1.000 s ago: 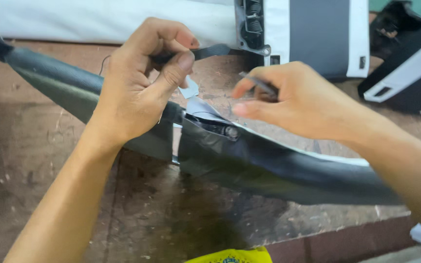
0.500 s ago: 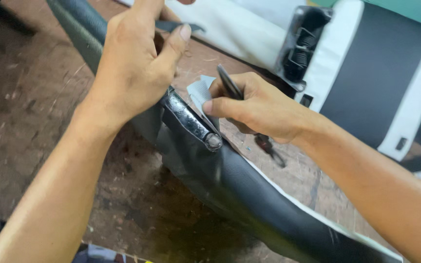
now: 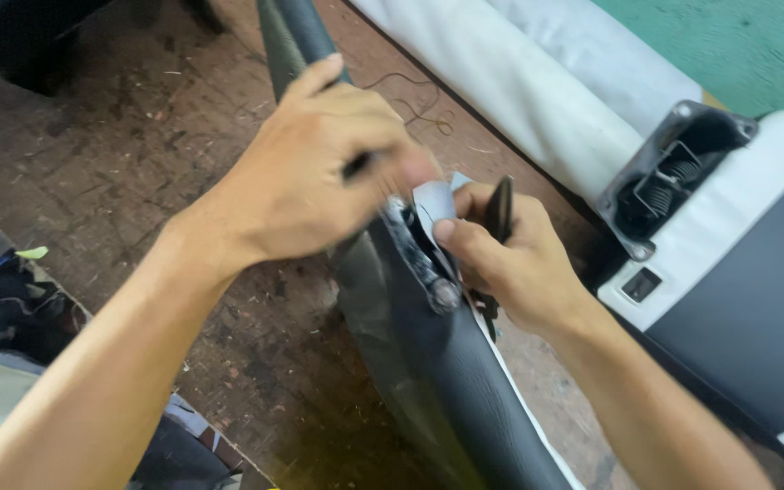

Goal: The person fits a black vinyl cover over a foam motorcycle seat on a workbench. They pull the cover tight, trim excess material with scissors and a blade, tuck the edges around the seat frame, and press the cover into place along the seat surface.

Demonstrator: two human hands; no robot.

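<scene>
A worn, dark brown wooden surface (image 3: 120, 154) fills most of the view, scratched and littered with small chips and dust. A long, curved panel covered in black leather (image 3: 446, 381) rests on it, running from the top centre down to the bottom edge. Beyond it, along the far side, lies a long white upholstered panel (image 3: 537, 100). To the right sits a black and white panel (image 3: 746, 299) with a grey metal bracket (image 3: 673, 172) holding springs. A thin wire (image 3: 419, 100) lies loose on the wood near the white panel.
</scene>
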